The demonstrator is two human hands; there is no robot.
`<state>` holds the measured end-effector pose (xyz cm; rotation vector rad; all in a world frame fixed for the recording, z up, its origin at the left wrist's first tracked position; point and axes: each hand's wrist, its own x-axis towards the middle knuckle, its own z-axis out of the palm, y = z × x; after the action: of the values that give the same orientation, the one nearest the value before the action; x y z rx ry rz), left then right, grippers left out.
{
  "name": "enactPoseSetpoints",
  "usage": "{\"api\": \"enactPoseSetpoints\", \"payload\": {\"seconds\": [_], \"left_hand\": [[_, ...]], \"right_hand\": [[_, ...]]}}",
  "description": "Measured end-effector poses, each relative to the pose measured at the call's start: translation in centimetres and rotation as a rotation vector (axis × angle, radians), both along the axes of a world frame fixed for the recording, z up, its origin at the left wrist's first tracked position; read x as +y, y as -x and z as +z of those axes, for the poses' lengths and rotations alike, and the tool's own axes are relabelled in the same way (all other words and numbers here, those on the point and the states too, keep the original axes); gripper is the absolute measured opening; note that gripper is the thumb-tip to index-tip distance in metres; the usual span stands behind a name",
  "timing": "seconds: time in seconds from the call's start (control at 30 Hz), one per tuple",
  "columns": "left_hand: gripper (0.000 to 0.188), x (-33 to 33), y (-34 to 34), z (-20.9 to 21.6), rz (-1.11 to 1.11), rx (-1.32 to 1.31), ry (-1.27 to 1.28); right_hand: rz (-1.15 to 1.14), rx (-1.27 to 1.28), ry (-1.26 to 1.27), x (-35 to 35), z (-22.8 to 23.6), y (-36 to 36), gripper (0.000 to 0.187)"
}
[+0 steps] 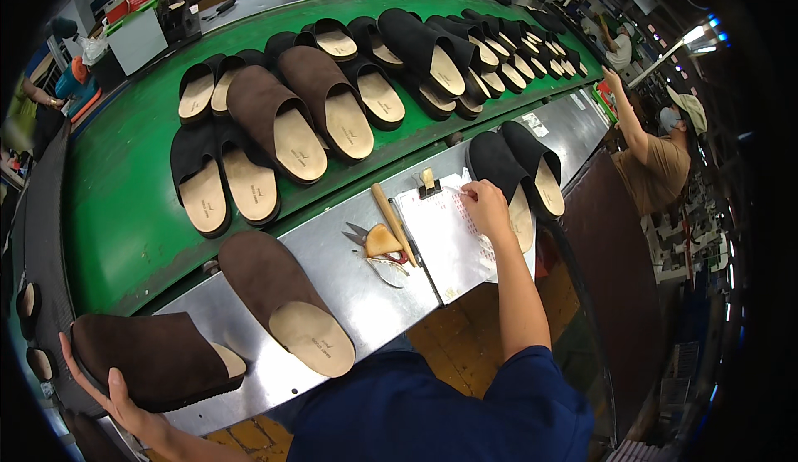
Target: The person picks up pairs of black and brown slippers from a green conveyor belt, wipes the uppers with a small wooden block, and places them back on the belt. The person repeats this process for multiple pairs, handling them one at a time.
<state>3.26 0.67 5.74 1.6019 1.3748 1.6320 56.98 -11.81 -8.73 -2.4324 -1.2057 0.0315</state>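
Note:
At the near left, my left hand (125, 404) grips the toe end of a dark brown suede clog (150, 354), its thumb and a long finger along the upper. The matching brown clog (278, 304) lies beside it, its tan insole facing me. My right hand (489, 208) is over a clipboard (428, 187) bearing white sheets with rows of small red marks (474, 221). Thumb and fingertips are pinched at the upper sheet's edge; what is between them is too small to tell. Just right of that hand stands a pair of black clogs (532, 158).
Scissors (357, 235), a tan pad (382, 241) and a wooden stick (393, 217) lie on the metal ledge (332, 246). Beyond it, a green conveyor belt (116, 246) carries many black and brown clogs. A co-worker (657, 163) reaches toward the belt at the right.

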Motion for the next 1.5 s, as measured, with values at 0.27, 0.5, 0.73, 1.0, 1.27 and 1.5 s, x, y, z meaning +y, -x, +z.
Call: {"api": "enactPoseSetpoints", "payload": {"seconds": [0.27, 0.5, 0.73, 1.0, 1.27, 1.5], "left_hand": [[0.071, 0.0, -0.5, 0.0, -0.019, 0.0, 0.031], [0.088, 0.1, 1.6, -1.4, -0.012, 0.139, -0.034], [0.098, -1.3, -1.0, -0.2, -0.153, 0.198, -0.04], [0.103, -2.8, -0.7, -0.1, -0.115, 0.274, -0.154], [0.115, -2.4, 1.2, -3.9, -0.268, -0.077, -0.104], [0.072, -2.8, 0.9, -16.3, -0.342, -1.105, 0.415]], "right_hand": [[-0.018, -0.11, -0.105, -0.3, -0.1, 0.7, 0.009], [0.002, 0.6, -0.587, 5.3, 3.6, 11.4, 0.012], [0.848, 1.411, -0.462, 8.7, 13.4, 32.7, 0.01], [1.219, 0.855, -0.453, 9.9, 16.5, 38.5, 0.012], [0.717, 1.283, -0.56, 9.6, 12.4, 35.3, 0.011], [0.608, 0.503, -0.115, 4.0, 4.0, 32.5, 0.032]]}}
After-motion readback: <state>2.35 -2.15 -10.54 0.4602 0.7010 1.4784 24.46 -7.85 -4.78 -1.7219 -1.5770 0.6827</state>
